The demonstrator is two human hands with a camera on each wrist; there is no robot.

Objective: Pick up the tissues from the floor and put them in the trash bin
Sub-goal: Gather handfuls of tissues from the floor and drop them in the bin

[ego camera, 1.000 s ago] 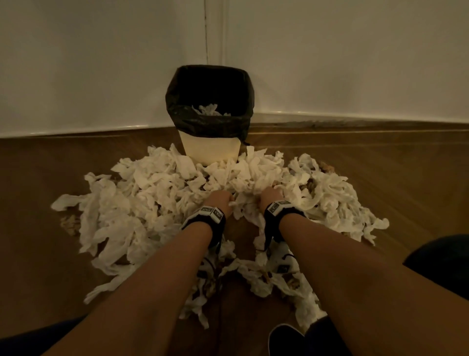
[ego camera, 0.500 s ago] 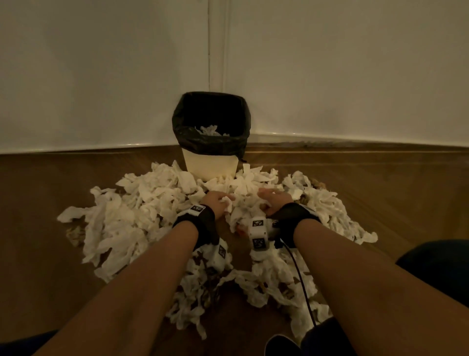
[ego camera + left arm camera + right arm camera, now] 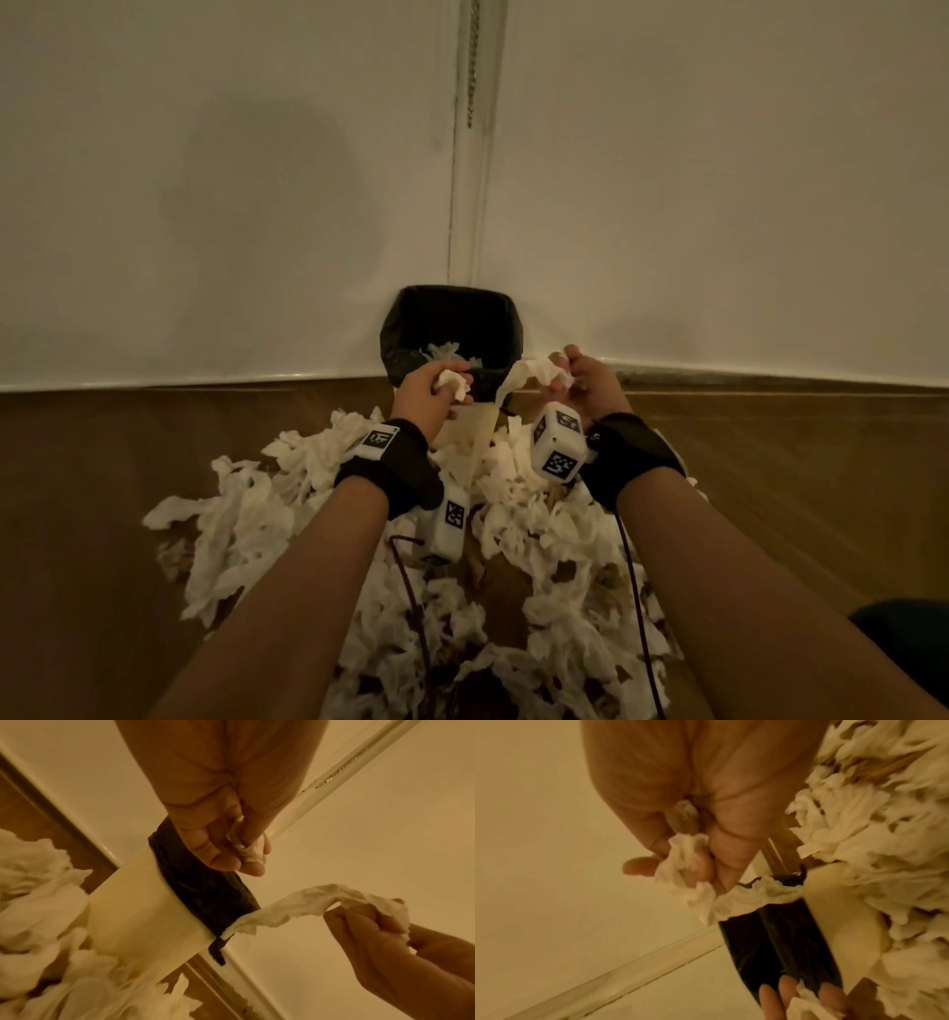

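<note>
tissues [image 3: 454, 383] gripped in both hands, beside bin rim [image 3: 452, 294]

The cream plastic trash bin with a black liner bag [image 3: 452, 329] stands in the corner where the two pale walls [image 3: 205, 205] meet, with a few crumpled white tissues [image 3: 442, 350] inside. The heap of crumpled white tissues [image 3: 287, 514] covers the brown wooden floor [image 3: 77, 514] in front of it. Both hands are raised before the bin, the left hand [image 3: 429, 393] at its front rim and the right hand [image 3: 585, 383] seemingly just right of it, each gripping a tissue.
</note>
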